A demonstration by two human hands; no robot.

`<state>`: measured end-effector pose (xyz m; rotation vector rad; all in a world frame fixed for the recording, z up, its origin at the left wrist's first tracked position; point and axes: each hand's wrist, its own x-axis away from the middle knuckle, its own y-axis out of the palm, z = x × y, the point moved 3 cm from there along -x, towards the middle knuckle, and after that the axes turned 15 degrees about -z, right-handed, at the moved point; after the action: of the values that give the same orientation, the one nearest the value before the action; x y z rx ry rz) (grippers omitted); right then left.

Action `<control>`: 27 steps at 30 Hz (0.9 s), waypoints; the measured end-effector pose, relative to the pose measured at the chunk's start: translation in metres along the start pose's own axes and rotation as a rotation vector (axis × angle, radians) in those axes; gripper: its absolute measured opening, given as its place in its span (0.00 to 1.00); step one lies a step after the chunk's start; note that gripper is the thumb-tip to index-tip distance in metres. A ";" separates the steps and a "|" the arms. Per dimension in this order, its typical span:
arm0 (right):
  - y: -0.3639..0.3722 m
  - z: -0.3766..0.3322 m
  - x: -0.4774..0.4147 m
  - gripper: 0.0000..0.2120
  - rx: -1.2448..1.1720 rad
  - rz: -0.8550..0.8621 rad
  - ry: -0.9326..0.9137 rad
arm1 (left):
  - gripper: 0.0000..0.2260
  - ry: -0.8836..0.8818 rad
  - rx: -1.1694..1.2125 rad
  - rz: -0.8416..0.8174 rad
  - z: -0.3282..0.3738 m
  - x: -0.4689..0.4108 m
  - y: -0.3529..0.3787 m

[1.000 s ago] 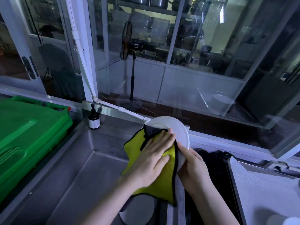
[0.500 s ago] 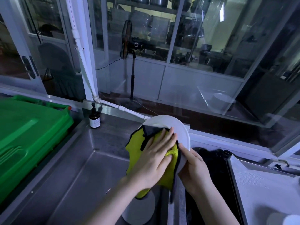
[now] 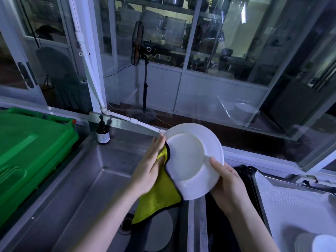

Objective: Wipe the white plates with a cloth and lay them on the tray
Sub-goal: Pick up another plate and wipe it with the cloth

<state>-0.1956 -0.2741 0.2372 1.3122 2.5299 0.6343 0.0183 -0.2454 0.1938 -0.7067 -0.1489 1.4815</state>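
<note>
Item count, largest first.

1. Sink [image 3: 87, 188]: one, steel. One grey round disc lies on its floor by the drain.
2. Bin [image 3: 27, 151]: one, green, along the sink's left edge.
3. Tray [image 3: 291, 206]: one, right of the sink. A white round piece sits at its near edge, cut off by the frame.
4. Plate [image 3: 189, 157]: one in hand, white, tilted with its face towards me, above the sink's right edge.
5. Cloth [image 3: 158, 199]: one, yellow with black trim, hanging behind the plate's left rim.
6. My left hand [image 3: 149, 168]: fingers straight and pressed together, flat against the cloth.
7. My right hand [image 3: 227, 182]: thumb on the plate's face, fingers behind it, gripping the rim.
8. Bottle [image 3: 103, 132]: one, brown, at the sink's far left corner. Its label is unreadable.
</note>
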 end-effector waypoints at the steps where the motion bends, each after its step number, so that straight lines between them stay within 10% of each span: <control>1: -0.001 0.000 -0.001 0.17 -0.014 0.021 0.001 | 0.27 0.000 0.001 0.017 0.002 0.006 0.006; 9: 0.015 0.024 -0.007 0.20 -0.108 -0.016 0.013 | 0.24 0.101 -0.376 -0.064 0.042 0.024 0.054; 27: 0.009 0.029 0.009 0.18 0.449 -0.161 0.028 | 0.25 0.287 -0.405 -0.166 0.051 -0.034 0.024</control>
<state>-0.1830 -0.2546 0.2156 1.2059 2.8715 0.0495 -0.0322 -0.2611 0.2331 -1.1963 -0.2843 1.1862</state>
